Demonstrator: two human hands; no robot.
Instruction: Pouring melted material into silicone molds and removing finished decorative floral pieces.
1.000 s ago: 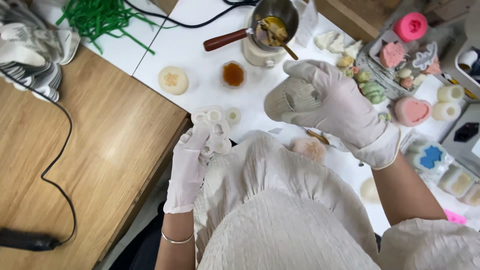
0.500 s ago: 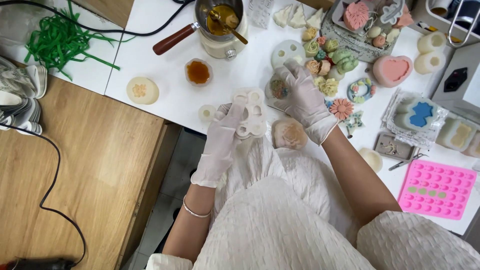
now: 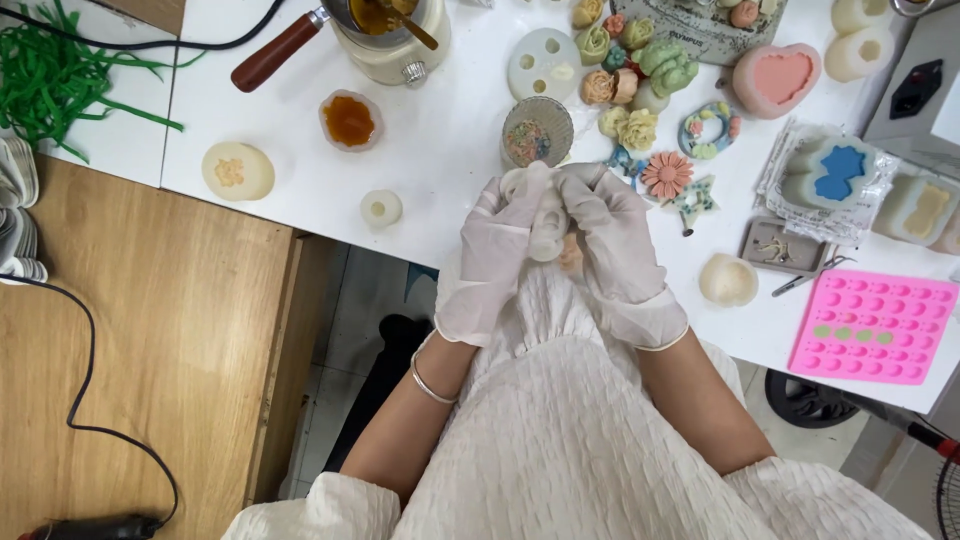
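Both of my hands wear white gloves and meet over the near edge of the white table [image 3: 440, 140]. My left hand [image 3: 492, 252] and my right hand [image 3: 612, 245] are closed together around a small translucent white silicone mould [image 3: 547, 222], bending it between the fingers. Right behind the hands stands a small round cup [image 3: 537, 132] with coloured bits in it. A cluster of wax flowers [image 3: 628, 92] in green, peach and cream lies just beyond the right hand.
A melting pot [image 3: 392, 30] with a brown handle stands at the back. Nearby are a small amber-filled mould [image 3: 351, 120], a round cream mould [image 3: 238, 170], a tiny white mould [image 3: 381, 208], a pink tray mould [image 3: 878, 325], tweezers [image 3: 808, 278], and a wooden table [image 3: 130, 350] on the left.
The right hand came down from reaching over the table and joined the left hand on the small white mould. The view shifted so the hands sit nearer the table's front edge.
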